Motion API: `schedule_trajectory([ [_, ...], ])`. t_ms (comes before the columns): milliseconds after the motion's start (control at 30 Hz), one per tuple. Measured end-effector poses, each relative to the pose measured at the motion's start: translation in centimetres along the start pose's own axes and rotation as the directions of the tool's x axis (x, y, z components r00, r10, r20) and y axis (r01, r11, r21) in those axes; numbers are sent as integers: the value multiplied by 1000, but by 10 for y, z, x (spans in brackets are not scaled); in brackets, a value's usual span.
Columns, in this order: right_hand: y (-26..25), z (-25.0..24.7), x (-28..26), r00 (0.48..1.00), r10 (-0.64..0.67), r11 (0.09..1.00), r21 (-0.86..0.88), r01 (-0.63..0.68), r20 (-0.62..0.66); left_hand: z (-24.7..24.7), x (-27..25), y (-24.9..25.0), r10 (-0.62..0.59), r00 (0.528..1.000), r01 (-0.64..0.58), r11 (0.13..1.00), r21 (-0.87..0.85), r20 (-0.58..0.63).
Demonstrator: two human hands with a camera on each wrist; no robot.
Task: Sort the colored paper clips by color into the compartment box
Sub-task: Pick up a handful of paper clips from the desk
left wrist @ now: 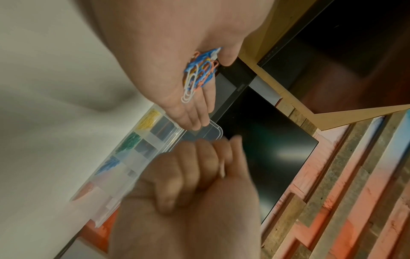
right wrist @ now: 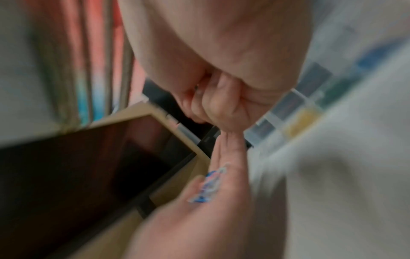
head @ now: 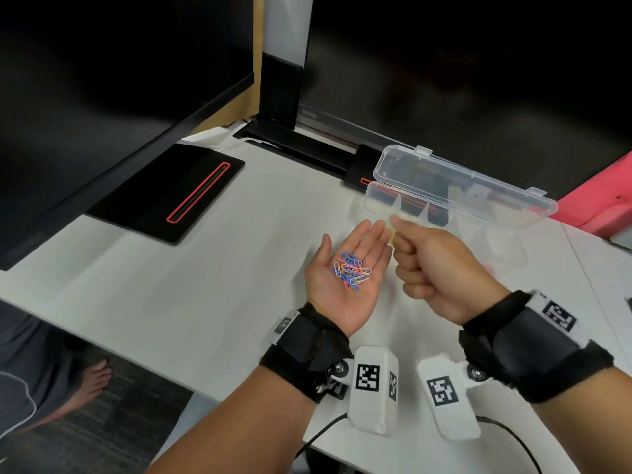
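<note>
My left hand (head: 355, 244) lies open, palm up, over the white table (head: 205, 285). A small pile of blue, pink, white and yellow paper clips (head: 352, 270) rests on the palm (left wrist: 199, 73). My right hand (head: 396, 234) is curled just right of the left fingertips. Its thumb and forefinger pinch a pale yellowish clip (left wrist: 221, 170), blurred by motion. Right behind both hands stands the clear compartment box (head: 376, 196) with its lid (head: 461, 179) tipped back. The left wrist view shows yellow clips (left wrist: 149, 120), green clips (left wrist: 131, 142), blue clips (left wrist: 108, 165) and red clips (left wrist: 85, 190) in separate compartments.
A black monitor base with a red outline (head: 171, 193) sits at the left, under a dark screen (head: 102, 80). A second black stand (head: 284, 97) rises behind the box. A pink object (head: 602, 196) is at the far right. The table's front edge runs below my wrists.
</note>
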State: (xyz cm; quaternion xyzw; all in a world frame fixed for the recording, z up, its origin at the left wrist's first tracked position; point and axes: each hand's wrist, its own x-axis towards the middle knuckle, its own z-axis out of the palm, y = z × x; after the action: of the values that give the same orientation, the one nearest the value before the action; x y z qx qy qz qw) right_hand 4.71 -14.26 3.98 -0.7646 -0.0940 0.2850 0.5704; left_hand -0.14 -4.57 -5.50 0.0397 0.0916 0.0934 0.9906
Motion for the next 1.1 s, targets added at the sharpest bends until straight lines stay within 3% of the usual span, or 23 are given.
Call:
schedule_trajectory([
  [33, 1, 4, -2, 994, -111, 957, -269, 104, -13, 0, 0, 0, 3, 1000, -3, 1000, 15, -6],
  [100, 7, 9, -1, 960, -275, 702, -672, 236, 49, 0, 0, -1, 5, 1000, -5, 999, 46, -17],
  [133, 9, 11, 0, 954, -289, 603, -759, 245, 78, 0, 0, -1, 4, 1000, -2, 998, 57, -21],
  [200, 13, 13, 2, 961, -256, 545, -806, 232, 104, 0, -1, -1, -1, 1000, 2, 998, 55, -29],
  [267, 16, 15, 4, 965, -236, 579, -782, 233, 113, 1, -1, 0, -2, 1000, 3, 999, 45, -26],
  [433, 19, 11, 7, 964, -257, 772, -585, 250, 72, 2, 0, 0, 3, 1000, -2, 1000, 25, -24],
  [600, 17, 7, 4, 966, -245, 847, -466, 256, 86, 0, 2, -1, 3, 1000, -3, 1000, 8, -28],
  [833, 8, 3, -4, 981, -182, 919, -342, 196, 72, -1, 3, -2, 7, 1000, -6, 1000, 12, -24],
  [1100, 9, 4, 0, 979, -200, 899, -391, 197, 34, -1, 3, -1, 4, 1000, -4, 1000, 30, -26],
])
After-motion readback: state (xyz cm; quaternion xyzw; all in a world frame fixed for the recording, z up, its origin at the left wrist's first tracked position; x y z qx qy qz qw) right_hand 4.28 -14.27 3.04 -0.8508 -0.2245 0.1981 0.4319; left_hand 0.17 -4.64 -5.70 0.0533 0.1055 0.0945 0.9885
